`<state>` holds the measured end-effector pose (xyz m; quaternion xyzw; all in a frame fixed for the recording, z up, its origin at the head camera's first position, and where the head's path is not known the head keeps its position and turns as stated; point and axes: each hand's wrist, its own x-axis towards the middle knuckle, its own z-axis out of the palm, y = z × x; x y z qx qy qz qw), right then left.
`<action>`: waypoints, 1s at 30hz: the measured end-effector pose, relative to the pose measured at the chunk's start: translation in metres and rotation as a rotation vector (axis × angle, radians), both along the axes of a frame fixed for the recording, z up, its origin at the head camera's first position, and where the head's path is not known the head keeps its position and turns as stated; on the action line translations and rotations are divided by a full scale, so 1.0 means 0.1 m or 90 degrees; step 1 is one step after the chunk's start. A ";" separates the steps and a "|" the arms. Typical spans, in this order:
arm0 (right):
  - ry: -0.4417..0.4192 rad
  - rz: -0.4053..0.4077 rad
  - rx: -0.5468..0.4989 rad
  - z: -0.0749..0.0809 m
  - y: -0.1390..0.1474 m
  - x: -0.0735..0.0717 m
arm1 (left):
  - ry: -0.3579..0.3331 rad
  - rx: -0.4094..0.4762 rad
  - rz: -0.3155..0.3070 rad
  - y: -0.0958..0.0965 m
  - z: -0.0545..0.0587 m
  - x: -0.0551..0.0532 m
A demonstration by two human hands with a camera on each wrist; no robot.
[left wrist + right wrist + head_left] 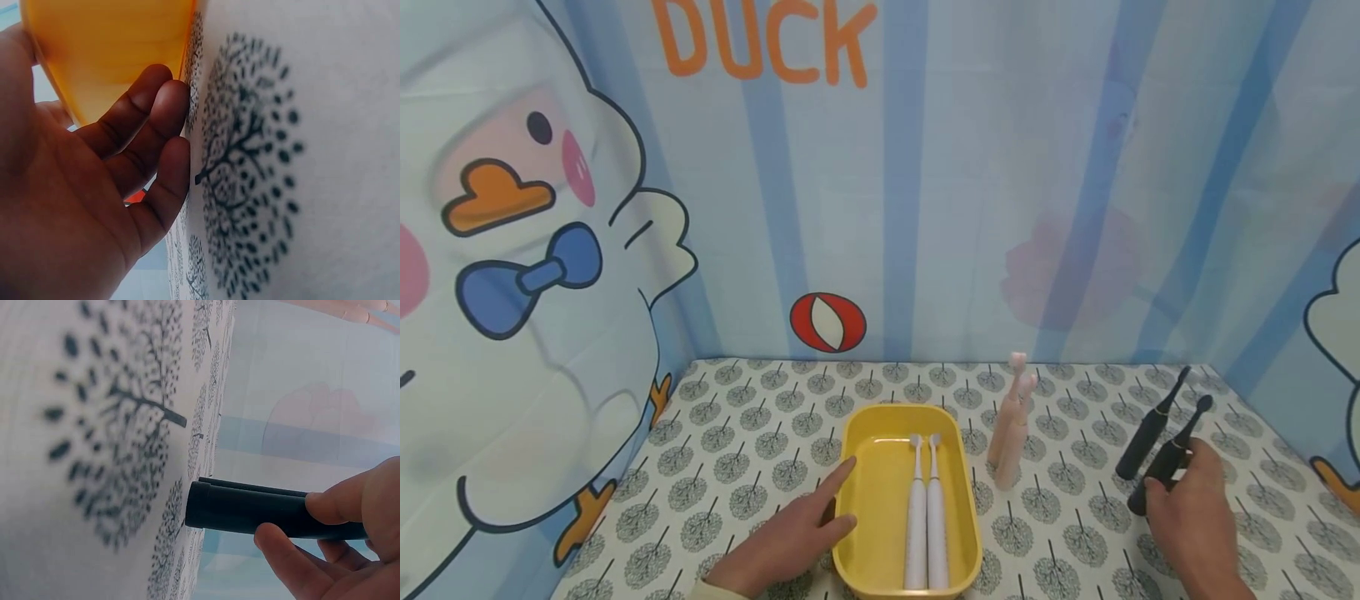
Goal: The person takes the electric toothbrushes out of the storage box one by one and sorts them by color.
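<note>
My right hand (1197, 521) pinches the handle of a black electric toothbrush (1172, 458) between thumb and fingers. In the right wrist view, the base of this black handle (250, 509) is close to the cloth; whether it touches is unclear. Just beyond stands a second black electric toothbrush (1144, 442). At the left side of a yellow bin (880, 410), my left hand (793, 533) rests with thumb and index finger at the rim. Its other fingers (165, 106) lie loosely bent by the outer wall. Two white electric toothbrushes (917, 525) lie side by side inside the bin.
Two pink electric toothbrushes (1011, 442) stand upright between the bin and the black pair. A tree-patterned cloth (745, 467) covers the table. Behind it hangs a blue striped curtain (962, 208) with duck drawings, which also closes off both sides.
</note>
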<state>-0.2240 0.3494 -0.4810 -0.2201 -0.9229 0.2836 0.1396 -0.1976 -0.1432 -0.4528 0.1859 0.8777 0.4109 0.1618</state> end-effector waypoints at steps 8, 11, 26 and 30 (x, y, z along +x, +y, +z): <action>-0.012 -0.007 -0.029 0.30 -0.21 0.13 | -0.009 -0.011 0.016 0.01 0.03 0.01; -0.008 -0.005 -0.027 0.50 -0.35 0.24 | -0.010 -0.007 0.015 0.01 0.03 0.01; -0.019 0.020 0.002 0.57 -0.37 0.29 | -0.004 -0.003 0.012 0.01 0.00 -0.01; -0.016 0.027 0.008 0.57 -0.37 0.31 | 0.000 -0.007 0.014 0.01 0.01 0.01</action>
